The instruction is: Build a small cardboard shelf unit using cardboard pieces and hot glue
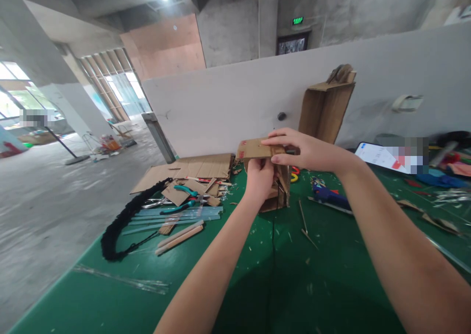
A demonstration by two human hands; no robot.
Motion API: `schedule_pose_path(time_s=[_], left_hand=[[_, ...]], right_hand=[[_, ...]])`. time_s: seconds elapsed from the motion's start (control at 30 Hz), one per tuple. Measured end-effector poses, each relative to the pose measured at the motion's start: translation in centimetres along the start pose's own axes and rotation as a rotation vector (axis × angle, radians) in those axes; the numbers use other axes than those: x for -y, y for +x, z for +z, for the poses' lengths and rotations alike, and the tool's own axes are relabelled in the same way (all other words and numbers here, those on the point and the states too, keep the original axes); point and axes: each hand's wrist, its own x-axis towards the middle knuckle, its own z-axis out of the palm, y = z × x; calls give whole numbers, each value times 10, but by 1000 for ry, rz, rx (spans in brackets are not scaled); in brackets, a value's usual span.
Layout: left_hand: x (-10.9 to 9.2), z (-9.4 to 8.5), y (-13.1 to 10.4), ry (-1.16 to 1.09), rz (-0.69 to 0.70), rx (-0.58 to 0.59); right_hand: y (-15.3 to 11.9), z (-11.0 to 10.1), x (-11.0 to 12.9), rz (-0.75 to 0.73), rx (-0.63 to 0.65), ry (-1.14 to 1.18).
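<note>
Right forearm (386, 226) | right grip (312, 150) apart, on cardboard box (255, 149) | left grip (260, 177) indiscernible | red print (242, 150) illegible

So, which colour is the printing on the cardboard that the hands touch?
Red printing on the cardboard; see the head view.

Left hand (258, 179), fingertips lost to me beneath the top of the cardboard box (252, 149); red and yellow handles (294, 178), partly concealed behind that box; phone (372, 153), right end blurred; right forearm (390, 221), cut off at view's edge.
</note>
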Motion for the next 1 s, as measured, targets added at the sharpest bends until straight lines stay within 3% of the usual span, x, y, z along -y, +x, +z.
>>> schedule_pose_path(time_s=[0.2, 0.37, 0.47, 0.67, 1.0], left_hand=[[-1, -2, 0, 66, 35, 112], [11, -1, -12, 257, 302, 158], [16, 1, -17, 408, 378, 155], [20, 6, -19, 590, 362, 66], [8, -7, -15, 476, 291, 132]], right_hand=[[2, 5, -2, 76, -58, -19], [1, 4, -8, 117, -63, 29], [0, 3, -11, 109, -54, 66], [-5, -6, -17, 56, 6, 120], [-2, -4, -14, 76, -35, 130]])
